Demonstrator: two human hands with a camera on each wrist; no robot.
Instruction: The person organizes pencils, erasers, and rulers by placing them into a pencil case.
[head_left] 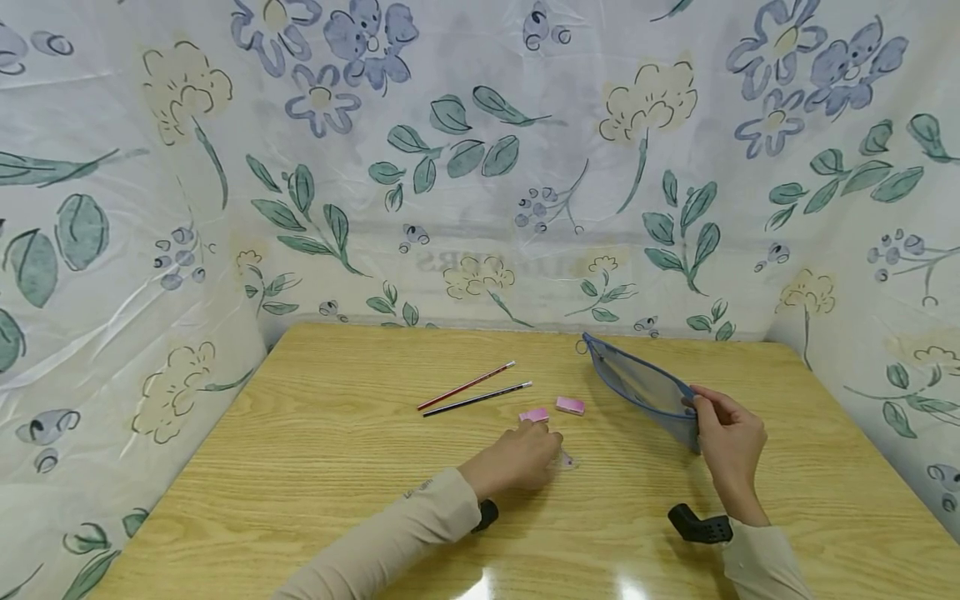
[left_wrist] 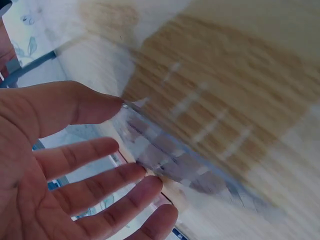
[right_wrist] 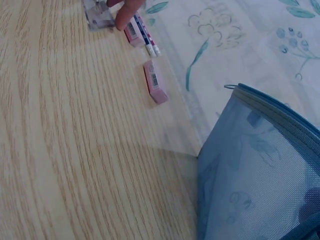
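Observation:
My left hand point(head_left: 525, 457) is low over the table, thumb and fingertips at opposite edges of a small clear plastic piece point(left_wrist: 185, 155), which they seem to pinch. Most of that piece is under the hand in the head view, though one corner shows; its exact kind is unclear. Just beyond the fingers lies a pink-and-white eraser point(head_left: 534, 414). A second eraser point(head_left: 570, 406) sits a little to its right. With thumb and fingers, my right hand point(head_left: 731, 437) grips one end of a blue mesh zip pouch point(head_left: 645, 385), held tilted above the table.
A red pencil point(head_left: 465, 386) and a dark blue pencil point(head_left: 477, 400) lie side by side behind the left hand. The wooden table point(head_left: 337, 467) ends at a flowered cloth point(head_left: 480, 208) hung behind it and at both sides.

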